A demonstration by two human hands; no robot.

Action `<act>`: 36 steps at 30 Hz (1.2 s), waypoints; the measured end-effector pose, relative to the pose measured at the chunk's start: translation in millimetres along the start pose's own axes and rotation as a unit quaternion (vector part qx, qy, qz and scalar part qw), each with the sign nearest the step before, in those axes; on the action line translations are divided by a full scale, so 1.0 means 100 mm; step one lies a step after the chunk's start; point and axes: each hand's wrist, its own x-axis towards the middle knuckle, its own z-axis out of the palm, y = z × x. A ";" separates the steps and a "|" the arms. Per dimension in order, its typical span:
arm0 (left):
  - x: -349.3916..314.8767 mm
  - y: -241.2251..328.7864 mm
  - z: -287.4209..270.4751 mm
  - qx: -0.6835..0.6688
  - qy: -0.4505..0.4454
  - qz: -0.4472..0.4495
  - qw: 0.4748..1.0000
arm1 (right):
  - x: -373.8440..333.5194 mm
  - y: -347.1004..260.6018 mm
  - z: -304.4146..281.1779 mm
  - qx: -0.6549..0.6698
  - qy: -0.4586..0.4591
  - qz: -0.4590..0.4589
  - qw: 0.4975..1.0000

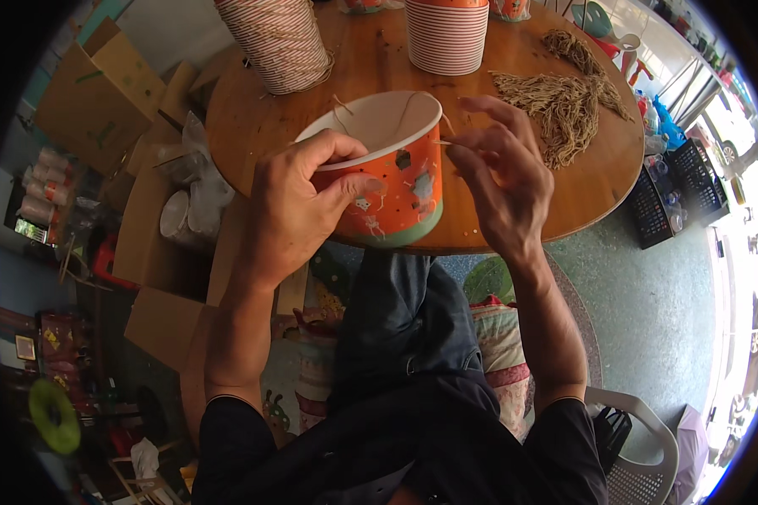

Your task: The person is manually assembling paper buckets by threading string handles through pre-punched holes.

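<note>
An orange paper bucket (400,189) with a white inside and a green base band is tilted at the near edge of the table. My left hand (299,198) grips its left side, fingers over the rim and thumb against the printed wall. Thin twine (411,108) shows inside the bucket and comes out near the right rim. At that right side, my right hand (505,172) pinches a short end of twine between thumb and forefinger, its other fingers raised. The bucket's far wall is hidden from view.
On the round wooden table (370,59) stand a tall stack of twine-strung buckets (278,42) and another bucket stack (448,38). A bundle of loose twine (568,105) lies at the right. Open cardboard boxes (156,227) are at the left, black crates (678,194) at the right.
</note>
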 end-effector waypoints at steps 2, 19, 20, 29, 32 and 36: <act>0.00 -0.04 0.08 0.005 0.023 0.023 0.999 | -0.10 -0.12 -0.03 -0.054 0.019 -0.023 0.998; 0.01 -0.16 0.37 -0.005 -0.017 -0.029 0.999 | -0.46 0.00 0.26 -0.220 0.030 -0.090 0.971; 0.01 -0.15 0.38 -0.005 -0.018 -0.029 0.999 | -0.45 0.00 0.26 -0.227 0.034 -0.096 0.969; 0.03 -0.12 0.39 0.007 -0.021 -0.027 0.999 | -0.44 0.01 0.27 -0.249 0.034 -0.097 0.963; 0.03 -0.12 0.37 0.014 -0.027 -0.032 0.999 | -0.45 0.02 0.28 -0.244 0.036 -0.091 0.965; 0.03 -0.12 0.38 0.007 -0.027 -0.033 0.999 | -0.43 -0.01 0.28 -0.251 0.035 -0.093 0.963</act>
